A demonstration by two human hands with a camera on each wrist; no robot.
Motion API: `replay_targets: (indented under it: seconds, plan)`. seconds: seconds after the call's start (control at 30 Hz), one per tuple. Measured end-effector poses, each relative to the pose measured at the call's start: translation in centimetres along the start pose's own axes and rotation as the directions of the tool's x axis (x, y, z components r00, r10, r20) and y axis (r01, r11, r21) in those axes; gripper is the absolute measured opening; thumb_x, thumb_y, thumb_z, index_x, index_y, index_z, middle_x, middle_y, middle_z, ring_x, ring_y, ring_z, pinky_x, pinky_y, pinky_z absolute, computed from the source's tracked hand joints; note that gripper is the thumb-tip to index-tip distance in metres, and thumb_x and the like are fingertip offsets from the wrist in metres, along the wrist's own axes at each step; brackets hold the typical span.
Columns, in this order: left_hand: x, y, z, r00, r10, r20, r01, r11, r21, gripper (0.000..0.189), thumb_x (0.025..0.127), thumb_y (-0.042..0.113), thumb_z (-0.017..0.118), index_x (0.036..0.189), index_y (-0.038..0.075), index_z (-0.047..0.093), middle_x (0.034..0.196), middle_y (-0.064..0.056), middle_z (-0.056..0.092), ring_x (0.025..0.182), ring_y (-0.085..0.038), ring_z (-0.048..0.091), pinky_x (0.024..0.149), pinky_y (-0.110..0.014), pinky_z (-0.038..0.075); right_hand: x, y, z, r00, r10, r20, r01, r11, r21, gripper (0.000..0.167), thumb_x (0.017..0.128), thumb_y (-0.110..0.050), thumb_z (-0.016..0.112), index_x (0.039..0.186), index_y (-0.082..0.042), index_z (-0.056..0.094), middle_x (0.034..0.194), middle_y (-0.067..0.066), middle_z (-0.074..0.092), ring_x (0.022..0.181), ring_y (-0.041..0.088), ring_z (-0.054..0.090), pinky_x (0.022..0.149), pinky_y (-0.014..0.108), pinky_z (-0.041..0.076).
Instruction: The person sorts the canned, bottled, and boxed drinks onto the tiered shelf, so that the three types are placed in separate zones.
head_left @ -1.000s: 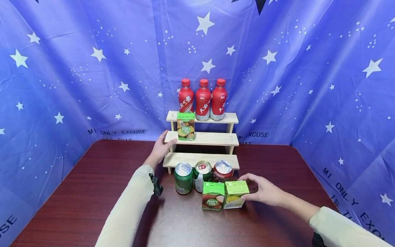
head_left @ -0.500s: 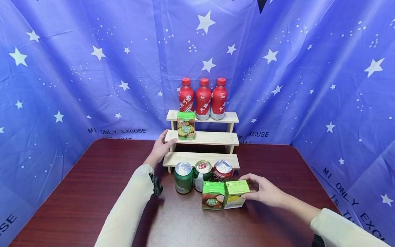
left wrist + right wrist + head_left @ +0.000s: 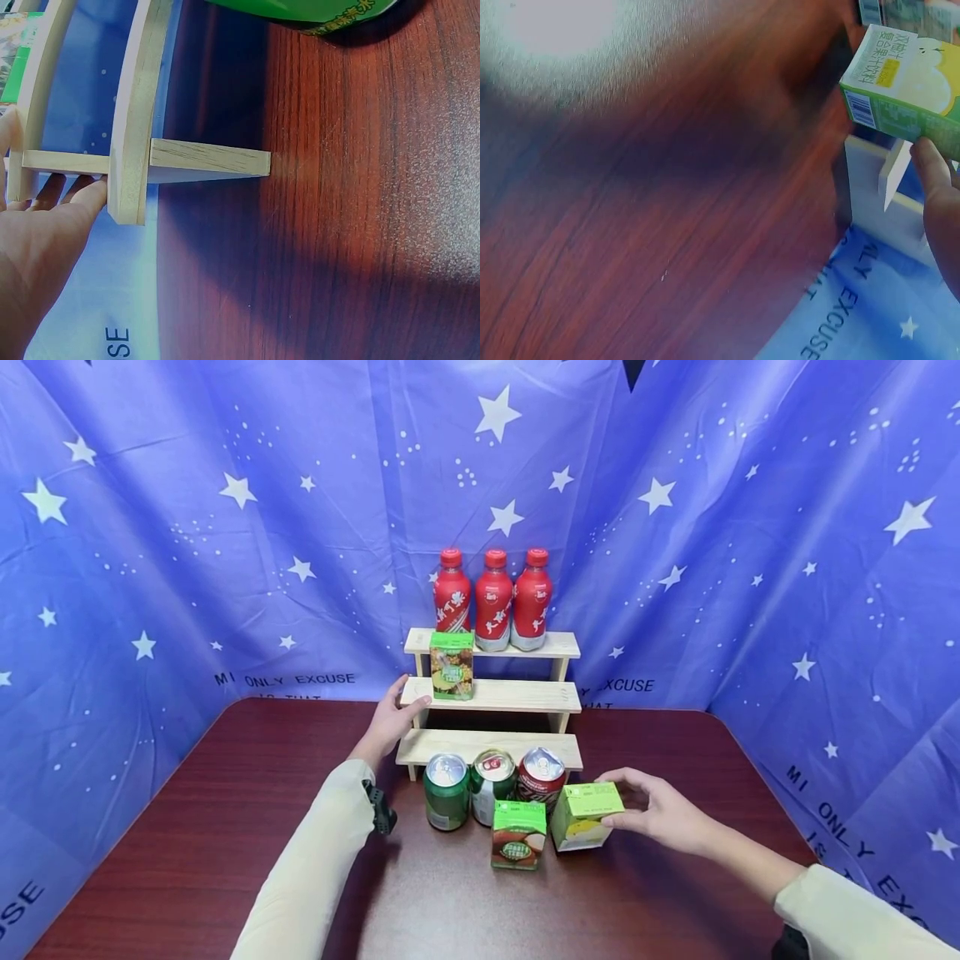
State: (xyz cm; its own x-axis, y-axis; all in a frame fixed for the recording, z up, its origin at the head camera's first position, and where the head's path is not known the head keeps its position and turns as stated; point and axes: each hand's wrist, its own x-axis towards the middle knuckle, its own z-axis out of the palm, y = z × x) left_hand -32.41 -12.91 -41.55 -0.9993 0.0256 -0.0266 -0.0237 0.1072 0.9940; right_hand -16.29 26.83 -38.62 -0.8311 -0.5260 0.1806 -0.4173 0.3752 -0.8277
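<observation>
Blue star-print curtain (image 3: 315, 485) at back & sides, dark-red wood-grain desk (image 3: 435, 910) below.

R hand (image 3: 654, 811): thumb + fingers part-closed, pinching yellow-green carton (image 3: 587, 818) by its R side. Carton's at R end of front group, by dark-red can (image 3: 542, 772); can't tell if base clears desk. Long axis near vert., top leaning R twd hand; printed front faces person, turned a bit so L side shows too. Label, R wrist view: 双柚汁, 复合果汁饮料, w/ pale-yellow fruit pic; barcode on adjoining side.

L hand (image 3: 388, 720): grips L end of wooden rack (image 3: 525, 696) at middle tier, thumb on top, fingers round behind.

Next out: brown-and-green carton (image 3: 517, 837), upright on desk, L of held one w/ small gap btwn; logo too small to read. Behind it, dark-red can, red-tab can (image 3: 483, 802) & green can (image 3: 446, 797) in a row, upright. Green can's yellow lettering cut off in L wrist view. Contents of all hidden.

Rack, 3 tiers: green-topped carton (image 3: 452, 668) upright, L part of middle; 3 red bottles (image 3: 493, 606), capped, upright along top, white script illegible. Curtain text: MI ONLY EXCUSE, next line partly hidden.
</observation>
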Motion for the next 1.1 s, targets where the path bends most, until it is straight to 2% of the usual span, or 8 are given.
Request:
replay_targets:
  seconds: [0.13, 0.3, 0.53, 0.7, 0.83, 1.1]
  plan:
    - [0.0, 0.1, 0.0, 1.0, -0.003, -0.004, 0.003, 1.0, 0.0, 0.079, 0.09, 0.024, 0.064, 0.151, 0.018, 0.014, 0.147, -0.018, 0.033, 0.122, -0.032, 0.046, 0.1, -0.044, 0.041, -0.2, 0.0, -1.1, 0.998, 0.015, -0.055, -0.018, 0.999, -0.048, 0.042, 0.08, -0.008, 0.072, 0.116, 0.0, 0.054, 0.1, 0.001, 0.065, 0.089, 0.0, 0.061, 0.071, 0.022, 0.053]
    - [-0.1, 0.3, 0.0, 1.0, 0.001, -0.001, -0.001, 1.0, 0.001, 0.079, 0.09, 0.022, 0.063, 0.151, 0.017, 0.014, 0.146, -0.018, 0.035, 0.12, -0.032, 0.048, 0.099, -0.043, 0.042, -0.4, -0.4, -2.4, 0.992, 0.038, -0.123, -0.051, 0.993, -0.105, 0.042, 0.08, -0.009, 0.073, 0.116, -0.001, 0.055, 0.099, 0.001, 0.066, 0.088, -0.001, 0.061, 0.069, 0.022, 0.053]
    - [0.2, -0.1, 0.0, 1.0, -0.002, -0.011, 0.002, 1.0, 0.002, 0.079, 0.09, 0.023, 0.063, 0.151, 0.02, 0.015, 0.137, -0.019, 0.043, 0.117, -0.034, 0.049, 0.084, -0.031, 0.046, -0.2, -0.8, -3.8, 0.979, 0.087, -0.184, -0.118, 0.979, -0.164, 0.044, 0.08, -0.012, 0.073, 0.118, 0.0, 0.054, 0.099, 0.005, 0.066, 0.086, -0.002, 0.061, 0.069, 0.022, 0.053]
    - [0.2, 0.0, 0.0, 1.0, -0.018, -0.01, 0.018, 1.0, -0.019, 0.079, 0.089, 0.022, 0.064, 0.151, 0.02, 0.015, 0.14, -0.018, 0.042, 0.117, -0.03, 0.049, 0.095, -0.038, 0.044, 0.2, -0.9, -4.5, 0.972, 0.101, -0.21, -0.14, 0.974, -0.18, 0.046, 0.08, -0.013, 0.073, 0.119, 0.0, 0.054, 0.1, 0.011, 0.067, 0.087, -0.003, 0.061, 0.071, 0.02, 0.053]
    - [-0.3, 0.7, 0.1, 1.0, -0.026, 0.006, 0.026, 0.999, -0.029, 0.079, 0.09, 0.019, 0.062, 0.152, 0.016, 0.013, 0.144, -0.021, 0.036, 0.122, -0.034, 0.045, 0.103, -0.046, 0.04, 0.7, -1.0, -5.0, 0.966, 0.127, -0.225, -0.172, 0.966, -0.194, 0.047, 0.081, -0.016, 0.073, 0.121, 0.0, 0.053, 0.103, 0.017, 0.066, 0.088, -0.003, 0.061, 0.071, 0.02, 0.052]
    - [-1.8, 2.3, 0.1, 0.999, -0.025, 0.026, 0.026, 1.0, -0.017, 0.078, 0.091, 0.018, 0.061, 0.151, 0.013, 0.012, 0.146, -0.023, 0.032, 0.127, -0.036, 0.042, 0.104, -0.046, 0.038, 2.0, -1.7, -5.7, 0.956, 0.15, -0.251, -0.209, 0.951, -0.228, 0.048, 0.081, -0.02, 0.073, 0.121, -0.003, 0.054, 0.104, 0.017, 0.066, 0.086, 0.0, 0.061, 0.069, 0.021, 0.052]
